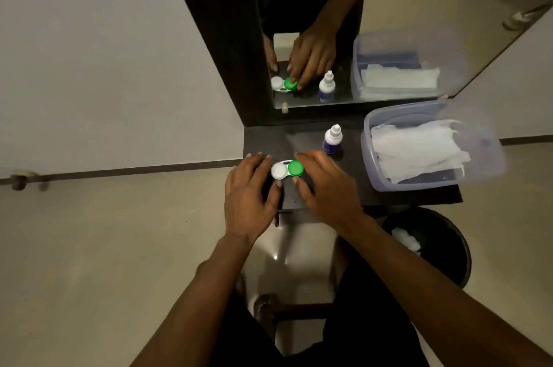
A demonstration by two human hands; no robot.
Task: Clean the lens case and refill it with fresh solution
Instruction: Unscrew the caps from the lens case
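Where the pale wall meets the floor, a tall dark-framed mirror [389, 22] stands behind a small dark surface [353, 187], and in the glass the hands, the case and the bottle show again. Below the surface's right end sits a round dark bin [443, 250] with crumpled white tissue in it. On the right part of the surface rests a clear plastic tub [374, 163] holding a loose stack of white tissues [419, 151]. Both bare forearms reach up from the bottom edge. Left hand [250, 190] lies with its fingers spread and nearly straight, tips just beside the white cap; right hand [326, 184] is likewise relaxed and wide, fingers reaching past the green cap, holding nothing as far as can be seen. A small solution bottle [332, 140], white-capped with a purple label, stands upright near the tub. Between the two hands the lens case [287, 169] lies flat on the surface, white cap to the left, green cap to the right, both caps on.
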